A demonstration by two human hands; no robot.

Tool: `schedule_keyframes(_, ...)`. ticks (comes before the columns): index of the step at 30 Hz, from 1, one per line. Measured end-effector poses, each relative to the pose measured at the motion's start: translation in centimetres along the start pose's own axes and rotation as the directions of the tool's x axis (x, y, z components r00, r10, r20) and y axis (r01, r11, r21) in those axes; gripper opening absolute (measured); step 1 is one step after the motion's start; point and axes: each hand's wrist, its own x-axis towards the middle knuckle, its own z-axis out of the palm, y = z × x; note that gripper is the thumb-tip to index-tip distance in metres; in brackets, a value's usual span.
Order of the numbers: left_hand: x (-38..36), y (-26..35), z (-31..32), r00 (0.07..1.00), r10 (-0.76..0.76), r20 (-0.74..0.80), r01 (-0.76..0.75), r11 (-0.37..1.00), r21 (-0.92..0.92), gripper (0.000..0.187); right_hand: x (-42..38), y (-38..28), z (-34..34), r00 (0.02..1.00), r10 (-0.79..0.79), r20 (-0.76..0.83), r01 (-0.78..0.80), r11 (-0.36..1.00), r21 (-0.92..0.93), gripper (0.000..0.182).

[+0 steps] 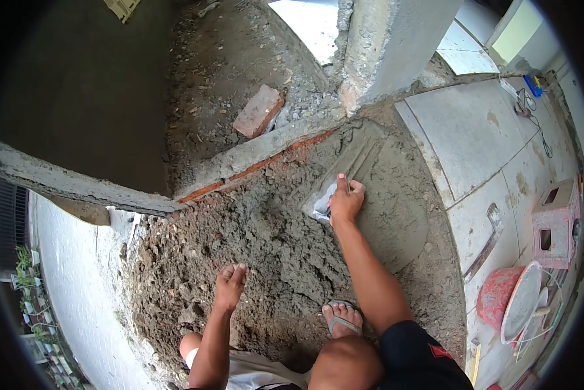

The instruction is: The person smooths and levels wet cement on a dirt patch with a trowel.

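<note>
My right hand (346,198) is closed around the handle of a metal trowel (320,203), whose blade lies at the wet grey mortar. Smoothed mortar (396,221) spreads to the right of the hand and up toward the pillar. Rough, lumpy mortar (292,250) lies between my two hands. Over the rubble and soil (194,273) hangs my left hand (231,286), its fingers curled in, with nothing visible in them.
A concrete pillar (383,52) rises ahead, beside a low brick edge (259,159) and a loose brick (259,112). At right are floor tiles (467,143), a metal bar (486,240), a red bucket (500,296) and a pinkish block-like stand (555,224). My sandaled foot (343,317) rests below.
</note>
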Motion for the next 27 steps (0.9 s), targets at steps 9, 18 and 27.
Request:
schedule_keyframes(9, -3.8, -1.9, -3.1, 0.989, 0.139, 0.06, -0.14, 0.696, 0.705, 0.032, -1.8, -6.4, -9.8, 0.891, 0.183, 0.415, 0.084, 0.833, -0.547, 0.04)
schedule_keyframes(18, -8.0, -0.6, -3.9, 0.956, 0.151, 0.252, -0.287, 0.666, 0.688, 0.044, -7.4, -9.8, -8.9, 0.64, -0.186, 0.745, 0.763, 0.044, -0.644, 0.047)
schedule_keyframes(27, -9.8, 0.1, -4.7, 0.97, 0.11, 0.218, -0.234, 0.672, 0.702, 0.047, -6.7, -10.7, -7.8, 0.656, 0.287, 0.698, 0.747, -0.377, -0.547, 0.05)
